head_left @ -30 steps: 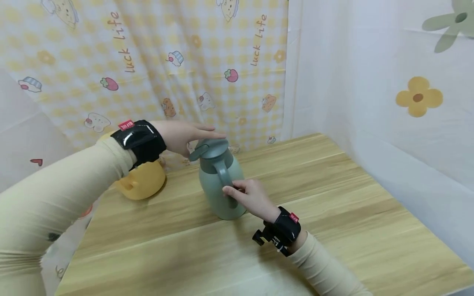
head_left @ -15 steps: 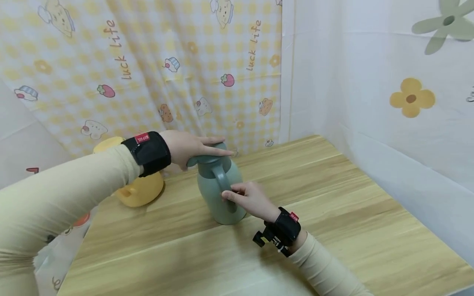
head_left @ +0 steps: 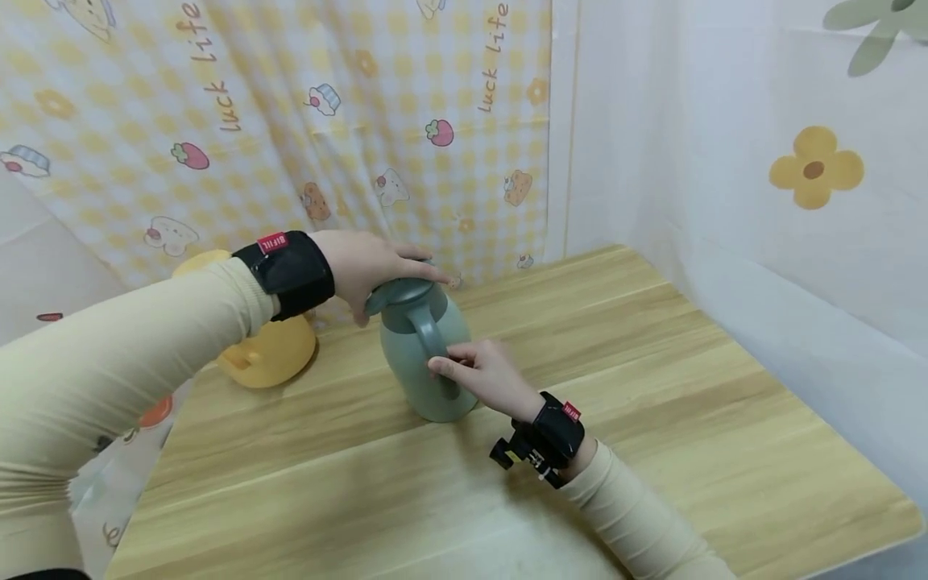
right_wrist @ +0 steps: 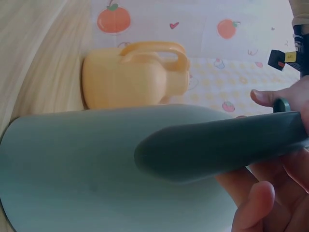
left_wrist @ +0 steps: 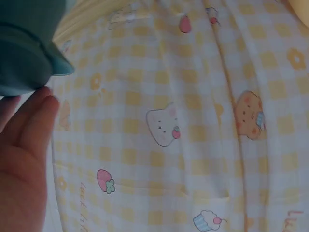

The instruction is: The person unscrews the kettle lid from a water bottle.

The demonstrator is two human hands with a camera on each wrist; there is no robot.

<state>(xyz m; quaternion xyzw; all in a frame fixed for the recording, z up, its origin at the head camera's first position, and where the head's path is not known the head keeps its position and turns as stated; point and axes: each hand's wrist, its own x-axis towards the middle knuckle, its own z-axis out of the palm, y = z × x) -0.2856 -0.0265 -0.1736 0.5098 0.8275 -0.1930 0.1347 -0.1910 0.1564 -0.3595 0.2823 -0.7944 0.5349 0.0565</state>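
Observation:
A pale green thermos jug (head_left: 424,366) stands upright on the wooden table, its darker handle (head_left: 431,334) toward me. My right hand (head_left: 489,374) grips that handle; in the right wrist view the fingers (right_wrist: 256,205) curl beside the dark handle (right_wrist: 217,147). Over the jug's lid (head_left: 406,292) lies my left hand (head_left: 370,266), fingers stretched across the top and thumb hanging down at the left side. In the left wrist view, straight fingertips (left_wrist: 41,99) touch the top of the lid (left_wrist: 21,67), with the jug's spout jutting out beside it.
A yellow jug (head_left: 271,354) stands left of the green one, partly behind my left forearm; its handle (right_wrist: 157,47) shows in the right wrist view. A checked curtain (head_left: 391,121) hangs along the back of the table (head_left: 652,403), and a white one (head_left: 689,161) on the right.
My left hand has settled farther over the lid, now covering more of it, and the lid's tab has turned slightly. My right hand keeps its grip on the handle. The head view has shifted a little.

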